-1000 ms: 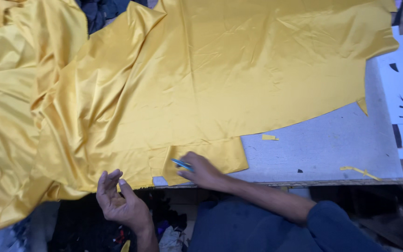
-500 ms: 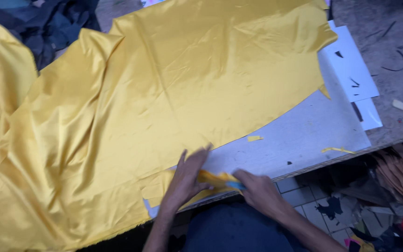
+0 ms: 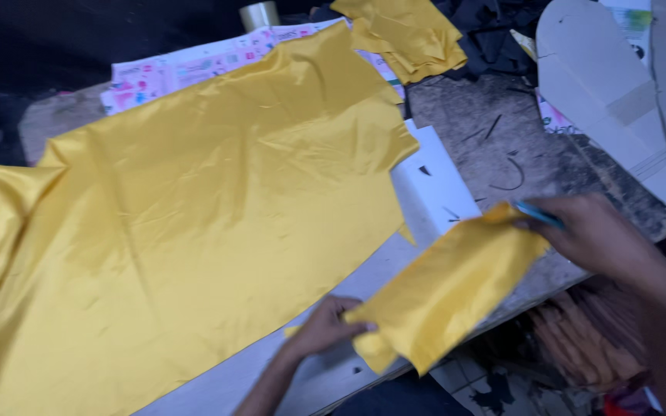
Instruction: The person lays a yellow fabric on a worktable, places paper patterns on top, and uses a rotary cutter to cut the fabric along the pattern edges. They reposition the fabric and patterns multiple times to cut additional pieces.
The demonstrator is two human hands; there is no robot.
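We lift a cut yellow fabric piece (image 3: 449, 296) off the bench (image 3: 433, 192), left hand (image 3: 325, 327) pinching its lower edge, right hand (image 3: 599, 235) gripping the top corner plus a blue pen (image 3: 537, 213), keeping it taut beside the big yellow cloth (image 3: 194, 223).

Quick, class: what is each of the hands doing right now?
Left hand: closed on the yellow fabric piece.
Right hand: holding its other end and a blue tool.
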